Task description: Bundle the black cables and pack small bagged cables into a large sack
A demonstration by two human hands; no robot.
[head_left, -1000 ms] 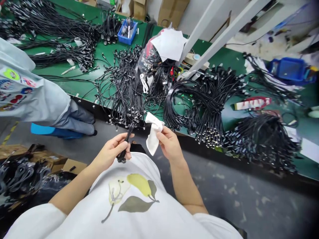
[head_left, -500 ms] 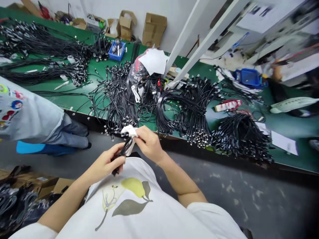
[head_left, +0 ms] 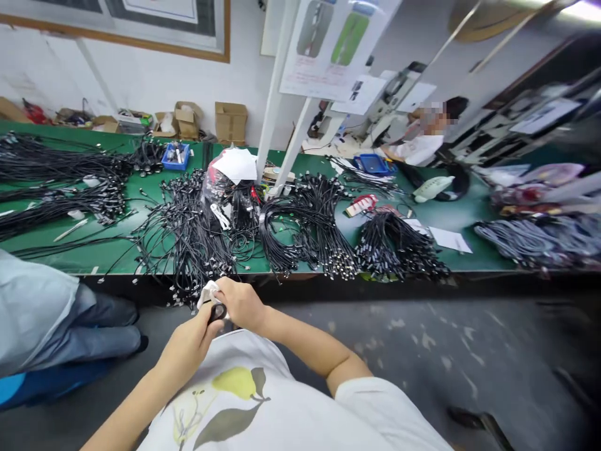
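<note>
My left hand (head_left: 190,338) is closed around a black looped item (head_left: 217,312), which looks like a small coil of cable; its kind is not clear. The fingers of my right hand (head_left: 240,305) pinch a crumpled white cloth (head_left: 206,292) against the black item's far side. Both hands meet in front of my shirt, just short of the bench edge. Beyond them, a tangled heap of black cables (head_left: 190,232) hangs partly over that edge.
On the green bench (head_left: 110,243) lie more bundles of black cables (head_left: 399,244), a blue bin (head_left: 175,156) and grey cables (head_left: 539,238). White posts (head_left: 286,150) rise behind the heap. One person stands at left; another person (head_left: 417,141) sits beyond the bench.
The view has tilted up and swung right, bringing the wall, the posted sheets and a seated person into sight. My hands have drawn closer together, and the black item now shows as a ring.
</note>
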